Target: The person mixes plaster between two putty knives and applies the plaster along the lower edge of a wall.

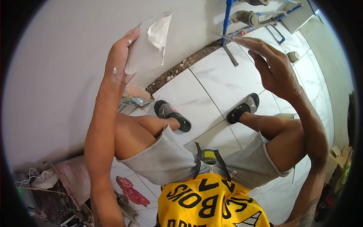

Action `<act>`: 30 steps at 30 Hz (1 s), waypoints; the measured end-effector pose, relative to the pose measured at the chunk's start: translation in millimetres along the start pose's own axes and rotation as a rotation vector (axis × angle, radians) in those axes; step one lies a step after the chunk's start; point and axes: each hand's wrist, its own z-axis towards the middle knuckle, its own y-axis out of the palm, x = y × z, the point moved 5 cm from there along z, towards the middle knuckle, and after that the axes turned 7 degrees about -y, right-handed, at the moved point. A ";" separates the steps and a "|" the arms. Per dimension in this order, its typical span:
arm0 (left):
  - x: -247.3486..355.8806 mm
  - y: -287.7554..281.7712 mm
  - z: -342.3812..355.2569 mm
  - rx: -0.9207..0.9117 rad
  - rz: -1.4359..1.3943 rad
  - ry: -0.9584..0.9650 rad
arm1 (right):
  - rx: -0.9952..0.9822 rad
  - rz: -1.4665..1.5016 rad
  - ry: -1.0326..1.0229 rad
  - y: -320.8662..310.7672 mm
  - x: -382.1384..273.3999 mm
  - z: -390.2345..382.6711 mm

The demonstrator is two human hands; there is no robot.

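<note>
Beside a wall (68, 75), left hand (120, 53) grasping paste-smeared plate (145, 55) — right hand (278, 70) raised, grip unclear

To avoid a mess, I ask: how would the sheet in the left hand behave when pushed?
The sheet looks thin, so probably light. It extends nearly flat beyond the left hand, suggesting stiffness. The white paste on it may smear.

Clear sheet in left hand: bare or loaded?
Loaded: a white paste-like patch shows on the upper right of the clear sheet held in the left hand.
</note>
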 end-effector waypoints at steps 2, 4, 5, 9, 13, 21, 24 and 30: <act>1.9 -12.2 -4.0 0.032 0.006 -0.021 | -0.163 -0.033 -0.046 2.4 -5.3 10.5; 7.4 -17.7 -11.9 -0.053 0.047 -0.014 | -0.150 -0.111 -0.234 6.2 -17.7 20.1; 8.3 -22.4 -13.2 -0.043 0.043 -0.004 | -0.129 -0.132 -0.302 7.1 -23.3 23.9; -0.4 -42.0 -12.5 -0.083 0.078 -0.025 | -0.148 -0.220 -0.437 17.0 -35.6 41.3; -14.0 -59.6 -23.2 -0.065 0.045 -0.075 | -0.187 -0.256 -0.544 40.3 -50.2 48.2; -14.6 -66.9 -24.7 -0.126 0.063 -0.087 | -0.224 -0.277 -0.632 60.5 -75.5 69.1; -15.3 -63.9 -25.6 -0.120 0.092 -0.086 | -0.226 -0.314 -0.648 69.4 -82.8 76.0; -17.0 -68.5 -21.2 -0.143 0.176 -0.064 | -0.239 -0.323 -0.636 75.8 -87.4 82.6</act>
